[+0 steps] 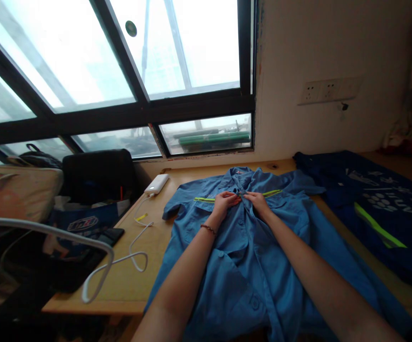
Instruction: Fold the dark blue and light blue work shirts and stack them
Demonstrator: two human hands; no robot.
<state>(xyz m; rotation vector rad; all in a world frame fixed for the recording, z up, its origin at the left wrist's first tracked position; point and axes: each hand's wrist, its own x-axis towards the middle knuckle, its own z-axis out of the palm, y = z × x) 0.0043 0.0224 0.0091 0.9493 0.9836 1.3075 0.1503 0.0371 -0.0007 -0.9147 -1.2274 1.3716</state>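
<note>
A blue work shirt lies spread front side up on the wooden table, its collar away from me. Yellow-green strips run across its chest. My left hand and my right hand meet at the front opening just below the collar. The fingers of both are pinched on the shirt's front edges, with the fingertips almost touching. Whatever small part sits between them is too small to make out. Lower down, the front edges lie apart, and a button shows near the hem.
Dark blue folded clothing with a bright strip lies to the right. A white power bank with a white cable rests on the table at left. Beyond the left edge stand bags and a black chair back.
</note>
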